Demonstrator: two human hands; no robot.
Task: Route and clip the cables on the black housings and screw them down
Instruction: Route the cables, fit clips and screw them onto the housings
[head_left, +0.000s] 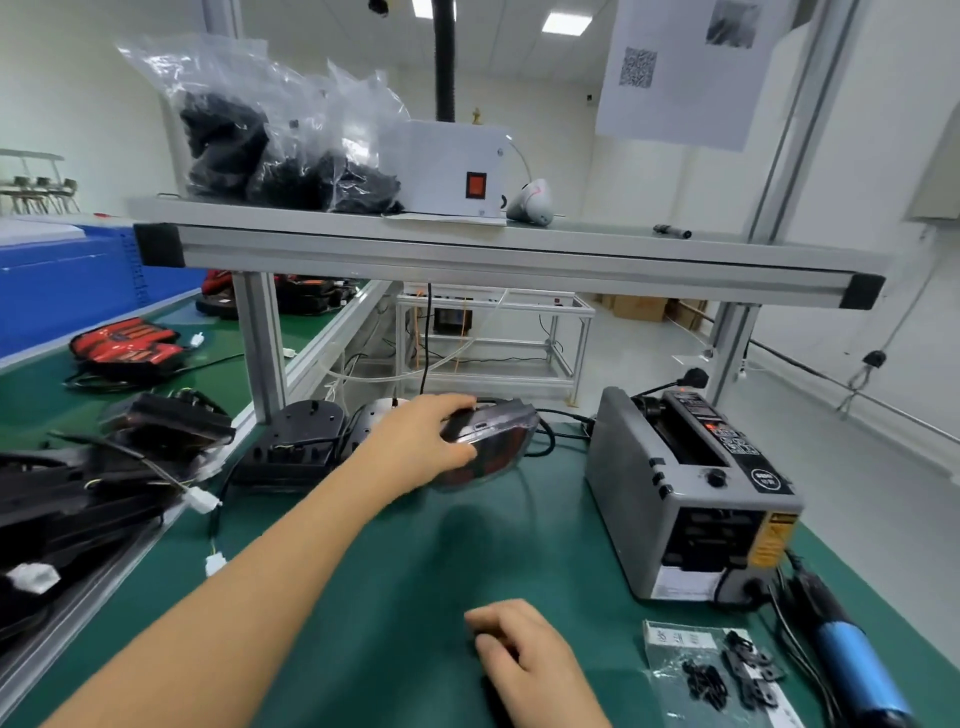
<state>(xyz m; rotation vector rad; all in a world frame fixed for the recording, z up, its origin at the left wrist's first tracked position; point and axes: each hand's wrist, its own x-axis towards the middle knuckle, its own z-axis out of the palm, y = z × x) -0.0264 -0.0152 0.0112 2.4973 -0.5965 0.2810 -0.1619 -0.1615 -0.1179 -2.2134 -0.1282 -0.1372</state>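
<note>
Black housings are being counted as two on the green mat (405, 582). One, the gripped housing (496, 441), is being held by the left hand (415, 441). The second housing (298, 441) is lying just left of that hand, at the foot of the shelf post by the table's far edge. The gripped housing is blurred and is being held at the far middle of the table. The fingers are curled over its top and the thumb is pressed at its near side, so most of it is showing to the right of the hand. More dark housings with wires are heaped in a pile (78, 493) past the table's left edge; their number cannot be told. The right hand (524, 654) is resting at the near edge with fingers curled together; whether anything is being held under them cannot be told. One grey tape dispenser (649, 493) is standing along the right edge. One blue screwdriver (852, 660) is lying at the near right corner. One bag of clips (711, 670) is lying just left of it.
</note>
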